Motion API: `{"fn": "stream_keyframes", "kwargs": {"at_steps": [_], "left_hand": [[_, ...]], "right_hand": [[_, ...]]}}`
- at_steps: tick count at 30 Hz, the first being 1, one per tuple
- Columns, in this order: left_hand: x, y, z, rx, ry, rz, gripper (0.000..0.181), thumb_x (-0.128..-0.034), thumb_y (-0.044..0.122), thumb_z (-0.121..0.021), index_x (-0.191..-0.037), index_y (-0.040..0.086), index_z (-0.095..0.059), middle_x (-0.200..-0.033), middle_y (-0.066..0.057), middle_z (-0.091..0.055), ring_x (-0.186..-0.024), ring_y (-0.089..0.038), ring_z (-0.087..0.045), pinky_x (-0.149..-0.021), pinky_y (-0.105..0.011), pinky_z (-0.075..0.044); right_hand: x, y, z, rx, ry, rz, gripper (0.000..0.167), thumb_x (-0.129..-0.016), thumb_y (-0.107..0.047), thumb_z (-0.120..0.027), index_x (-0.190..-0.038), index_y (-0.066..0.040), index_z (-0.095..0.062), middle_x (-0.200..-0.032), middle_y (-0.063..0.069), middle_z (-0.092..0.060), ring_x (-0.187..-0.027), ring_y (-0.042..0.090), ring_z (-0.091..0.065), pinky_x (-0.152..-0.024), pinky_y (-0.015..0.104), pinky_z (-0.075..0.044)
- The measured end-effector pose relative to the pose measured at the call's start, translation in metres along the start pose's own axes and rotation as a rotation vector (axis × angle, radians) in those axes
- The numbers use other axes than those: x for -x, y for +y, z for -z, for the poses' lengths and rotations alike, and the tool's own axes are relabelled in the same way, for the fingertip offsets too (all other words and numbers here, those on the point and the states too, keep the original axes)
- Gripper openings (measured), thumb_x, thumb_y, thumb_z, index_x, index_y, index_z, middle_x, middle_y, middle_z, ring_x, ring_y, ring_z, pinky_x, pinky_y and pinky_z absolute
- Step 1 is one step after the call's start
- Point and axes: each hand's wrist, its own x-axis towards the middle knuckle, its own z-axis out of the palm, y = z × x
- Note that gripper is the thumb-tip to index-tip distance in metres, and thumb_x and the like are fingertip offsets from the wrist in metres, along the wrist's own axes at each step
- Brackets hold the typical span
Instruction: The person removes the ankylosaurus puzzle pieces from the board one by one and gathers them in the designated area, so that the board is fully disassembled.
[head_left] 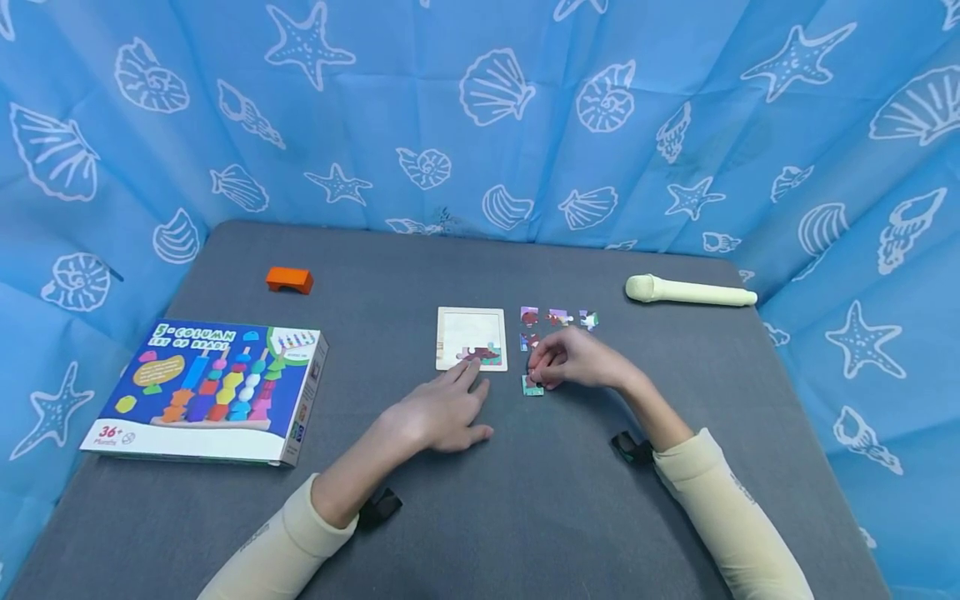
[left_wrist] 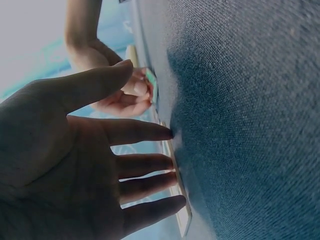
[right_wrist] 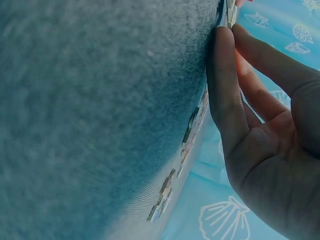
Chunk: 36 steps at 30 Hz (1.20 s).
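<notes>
A square wooden puzzle tray (head_left: 441,337) lies mid-table, with joined, coloured pieces (head_left: 487,357) along its lower right. My left hand (head_left: 442,408) is spread palm down, its fingertips at the tray's near edge. In the left wrist view that hand (left_wrist: 80,160) has straight fingers and holds nothing. To the right of the tray, my right hand (head_left: 573,358) pinches a teal puzzle piece (head_left: 532,387) between thumb and fingers. The left wrist view shows this piece (left_wrist: 152,80) tilted on edge. Loose puzzle pieces (head_left: 529,316) lie just beyond the right hand, one (head_left: 528,342) partly covered by it.
A boxed bead set (head_left: 202,392) lies at the left, with an orange arched block (head_left: 289,280) behind it. A pale microphone-shaped object (head_left: 690,291) lies at the back right. Blue shell-print curtains (head_left: 465,167) border the grey table (head_left: 517,500).
</notes>
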Motion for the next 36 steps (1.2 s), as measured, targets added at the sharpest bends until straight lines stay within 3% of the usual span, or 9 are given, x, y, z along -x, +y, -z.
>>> {"fn": "stream_keyframes", "kwargs": {"at_steps": [10,16,20,29,36], "left_hand": [[-0.001,-0.003,0.002,-0.001,0.035,-0.013,0.072,-0.1117,0.052,-0.056,-0.167,0.008,-0.042,-0.183,-0.017,-0.02,-0.171,-0.031,-0.022,-0.133,-0.05,-0.036],[-0.001,-0.005,0.006,0.043,0.036,-0.013,0.07,-0.1117,0.05,-0.057,-0.167,0.009,-0.044,-0.183,-0.015,-0.021,-0.171,-0.03,-0.022,-0.131,-0.052,-0.04],[-0.001,-0.004,0.007,0.04,0.045,-0.021,0.069,-0.1114,0.051,-0.057,-0.165,0.009,-0.046,-0.181,-0.015,-0.025,-0.17,-0.032,-0.024,-0.128,-0.054,-0.043],[-0.002,-0.003,0.004,0.009,0.036,-0.027,0.069,-0.1118,0.052,-0.055,-0.165,0.009,-0.046,-0.18,-0.017,-0.027,-0.17,-0.036,-0.023,-0.132,-0.053,-0.037],[-0.002,0.001,0.001,-0.058,0.082,-0.08,0.069,-0.1106,0.05,-0.059,-0.162,0.005,-0.05,-0.174,-0.018,-0.037,-0.164,-0.033,-0.035,-0.133,-0.047,-0.036]], "right_hand": [[0.003,-0.001,0.003,0.034,0.02,-0.022,0.012,-0.097,-0.006,-0.08,-0.108,0.0,-0.079,-0.092,0.012,-0.079,-0.076,0.014,-0.07,-0.069,0.026,-0.06],[0.0,-0.005,0.005,-0.011,0.033,0.013,0.014,-0.098,-0.005,-0.078,-0.109,0.004,-0.078,-0.096,0.016,-0.08,-0.077,0.014,-0.072,-0.071,0.026,-0.062],[-0.007,-0.01,0.003,-0.045,0.033,0.034,0.016,-0.099,-0.006,-0.078,-0.111,0.006,-0.078,-0.097,0.017,-0.08,-0.079,0.015,-0.075,-0.073,0.027,-0.063],[-0.027,-0.019,0.0,-0.062,0.022,0.074,0.02,-0.1,-0.005,-0.077,-0.117,0.003,-0.077,-0.103,0.017,-0.079,-0.085,0.016,-0.076,-0.079,0.026,-0.065],[-0.05,-0.028,-0.006,-0.063,0.017,0.111,0.016,-0.1,-0.007,-0.077,-0.114,0.0,-0.079,-0.097,0.015,-0.08,-0.081,0.016,-0.073,-0.079,0.027,-0.064]]}}
